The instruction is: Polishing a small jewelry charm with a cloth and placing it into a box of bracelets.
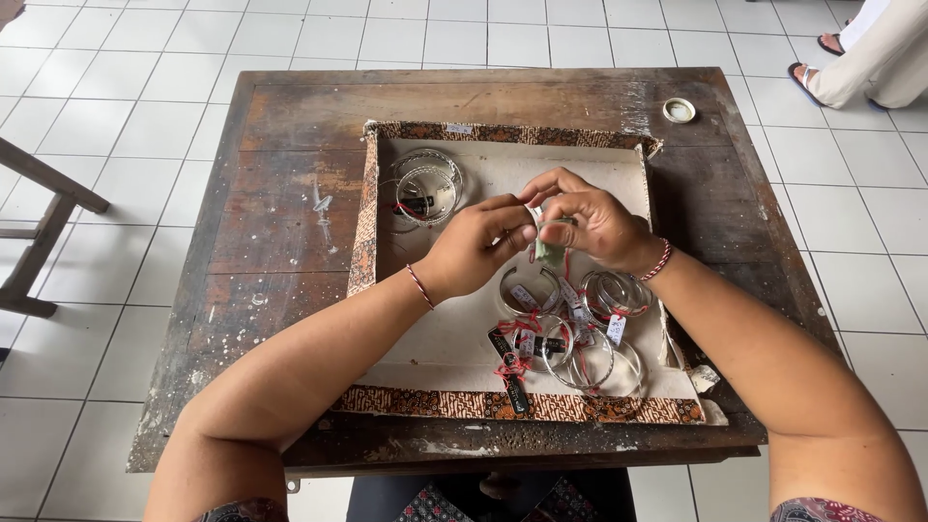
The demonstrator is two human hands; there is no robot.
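Note:
My left hand (476,246) and my right hand (592,220) meet above a shallow tray (368,215) with a patterned brown border and a pale lining. Together they pinch a thin silver bangle (551,253) with a small pale green tag. Below the hands lies a heap of silver bangles (570,338) with red strings and small tags. A second small stack of bangles (425,188) rests in the tray's far left corner. Each wrist wears a red and white cord bracelet.
The tray sits on a worn dark wooden table (280,222) over a white tiled floor. A small round lid (679,110) lies near the table's far right corner. Another person's legs and sandals (851,58) are at the top right. A wooden frame (43,208) stands at left.

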